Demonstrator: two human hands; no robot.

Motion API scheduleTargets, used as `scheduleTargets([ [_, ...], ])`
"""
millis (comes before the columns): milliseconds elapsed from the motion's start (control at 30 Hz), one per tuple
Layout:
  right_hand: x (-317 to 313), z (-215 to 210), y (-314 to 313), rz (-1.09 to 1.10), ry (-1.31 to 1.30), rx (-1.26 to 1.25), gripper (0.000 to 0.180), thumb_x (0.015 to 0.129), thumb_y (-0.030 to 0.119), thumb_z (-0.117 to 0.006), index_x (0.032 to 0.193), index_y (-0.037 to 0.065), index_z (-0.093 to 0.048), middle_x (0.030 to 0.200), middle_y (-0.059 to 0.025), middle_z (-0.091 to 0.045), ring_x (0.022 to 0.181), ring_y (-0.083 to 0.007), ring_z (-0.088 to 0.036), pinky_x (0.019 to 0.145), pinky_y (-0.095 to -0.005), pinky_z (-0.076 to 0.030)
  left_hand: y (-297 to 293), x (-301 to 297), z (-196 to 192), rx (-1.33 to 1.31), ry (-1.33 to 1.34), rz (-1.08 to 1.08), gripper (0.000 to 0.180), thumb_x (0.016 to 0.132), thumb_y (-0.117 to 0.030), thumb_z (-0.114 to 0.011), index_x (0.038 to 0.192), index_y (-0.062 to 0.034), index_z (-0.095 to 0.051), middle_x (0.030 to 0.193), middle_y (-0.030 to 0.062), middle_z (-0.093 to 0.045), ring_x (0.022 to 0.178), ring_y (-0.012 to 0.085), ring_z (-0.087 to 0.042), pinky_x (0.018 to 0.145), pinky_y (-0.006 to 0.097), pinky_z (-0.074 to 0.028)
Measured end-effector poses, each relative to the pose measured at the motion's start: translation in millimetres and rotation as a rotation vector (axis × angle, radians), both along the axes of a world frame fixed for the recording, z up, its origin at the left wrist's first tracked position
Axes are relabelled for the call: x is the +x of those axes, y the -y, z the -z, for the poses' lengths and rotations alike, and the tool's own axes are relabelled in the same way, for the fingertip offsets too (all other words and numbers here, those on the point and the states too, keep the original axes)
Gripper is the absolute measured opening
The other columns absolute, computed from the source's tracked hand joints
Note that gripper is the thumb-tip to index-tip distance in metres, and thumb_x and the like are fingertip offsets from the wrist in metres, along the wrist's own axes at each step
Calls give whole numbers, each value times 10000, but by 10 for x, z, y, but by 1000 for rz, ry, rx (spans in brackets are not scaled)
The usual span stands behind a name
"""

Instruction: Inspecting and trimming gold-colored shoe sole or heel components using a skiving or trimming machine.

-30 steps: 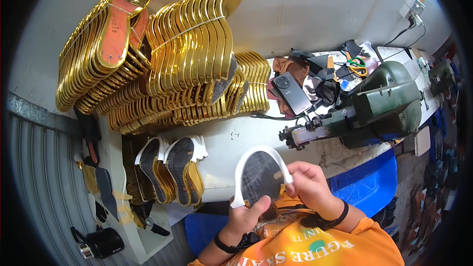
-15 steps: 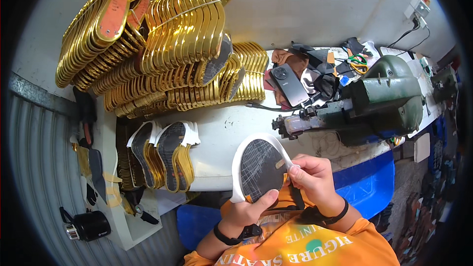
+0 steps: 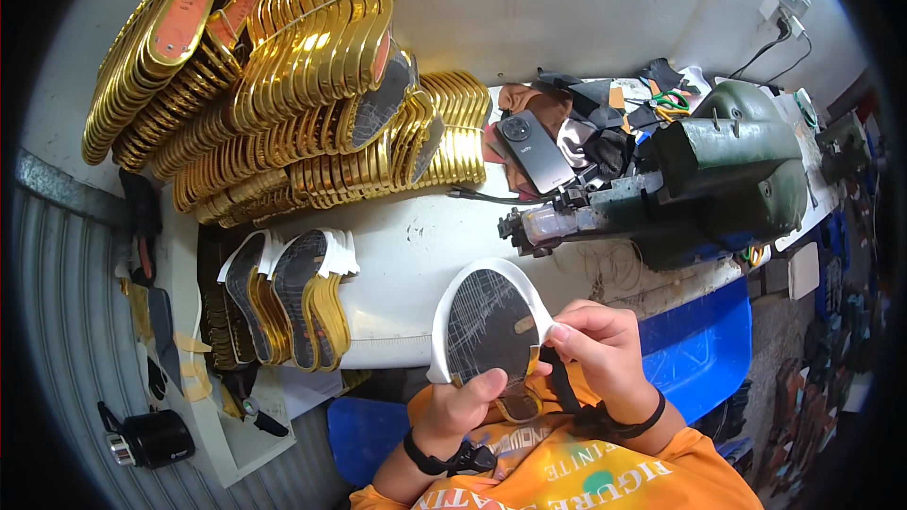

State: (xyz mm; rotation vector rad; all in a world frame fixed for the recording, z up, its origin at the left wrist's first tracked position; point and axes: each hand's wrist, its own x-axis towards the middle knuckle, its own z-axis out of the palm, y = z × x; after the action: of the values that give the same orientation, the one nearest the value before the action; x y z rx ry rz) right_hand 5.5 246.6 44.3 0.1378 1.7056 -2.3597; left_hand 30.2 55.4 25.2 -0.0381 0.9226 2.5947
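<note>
Right hand (image 3: 603, 345) pinches white edging (image 3: 487, 267) on sole (image 3: 487, 326), tabletop (image 3: 402, 260) beyond.

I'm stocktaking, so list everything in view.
Held sole: one, black and white, lower centre
Stacked soles: many, gold, back left
White-edged soles: two stacks, black-gold, front left
Phone: one, grey, benchtop
Bench: one, white, centre
Scraps: several, mixed, around phone
Scissors: at least one, green-yellow, back right
Machine: one, green, right
Tub: at least one, blue, lower right
Flask: one, black, lower left
Left hand: one, bare, sole's left
Right hand: one, bare, sole's right
</note>
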Motion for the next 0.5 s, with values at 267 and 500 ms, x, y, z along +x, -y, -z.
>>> scheduleTargets([
  [267,30,-121,205,187,-629,656,127,756,-31,-794,878,-17,-760,715,-98,-653,571,-171,-576,522,-267,-429,-11,124,-8,-994,-485,-262,502,840,-13,-726,1318,25,-576,1239,143,-670,1103,222,-668,967,336,-526],
  [500,91,-207,423,47,-1090,931,307,707,-39,-724,1006,-105,-703,783,-153,-633,638,-233,-604,511,-304,-460,-63,247,-31,-907,-297,-139,528,929,-4,-594,1438,59,-470,1480,193,-506,1378,276,-489,1152,359,-372],
])
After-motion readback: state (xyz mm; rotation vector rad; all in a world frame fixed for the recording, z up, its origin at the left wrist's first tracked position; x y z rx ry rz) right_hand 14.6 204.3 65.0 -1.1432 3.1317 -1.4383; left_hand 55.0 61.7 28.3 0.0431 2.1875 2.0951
